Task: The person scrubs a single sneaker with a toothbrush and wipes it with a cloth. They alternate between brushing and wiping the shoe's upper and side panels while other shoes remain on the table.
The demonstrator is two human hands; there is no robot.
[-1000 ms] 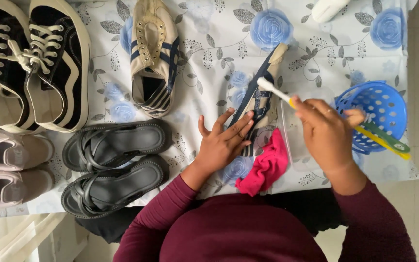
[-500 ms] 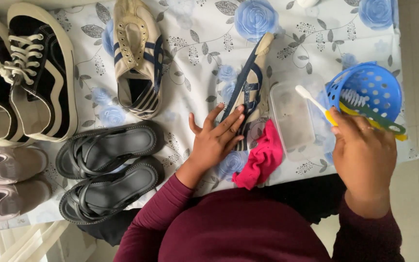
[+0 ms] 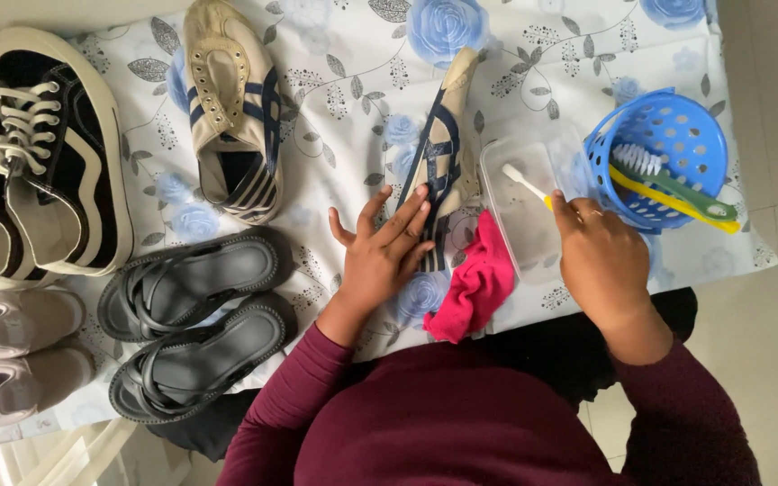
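- Head view, looking down: the left hand (image 3: 387,255) lies flat with fingers spread, pressing on the heel end of a cream sneaker with navy stripes (image 3: 443,153) turned on its side; the shoe runs up and away from the fingertips.
- Right hand (image 3: 603,261) is curled around a toothbrush (image 3: 522,181), thumb and fingers pinching its handle; the white bristle head sticks out up and to the left of the knuckles.
- That brush head sits over a clear plastic tub (image 3: 520,225) just left of the right hand; whether it touches the contents cannot be told.
- A pink cloth (image 3: 474,283) lies crumpled between the two hands, touching the tub's near corner.
- Just above and to the right of the right hand stands a blue perforated basket (image 3: 677,135) holding a green brush (image 3: 673,180) and a yellow one.
- Up and left of the left hand lies the matching cream sneaker (image 3: 227,108), opening up.
- Left of the left hand rests a pair of grey strappy sandals (image 3: 191,324); beyond them, black lace-up sneakers (image 3: 47,153).
- Everything sits on a white cloth with blue roses (image 3: 353,54).
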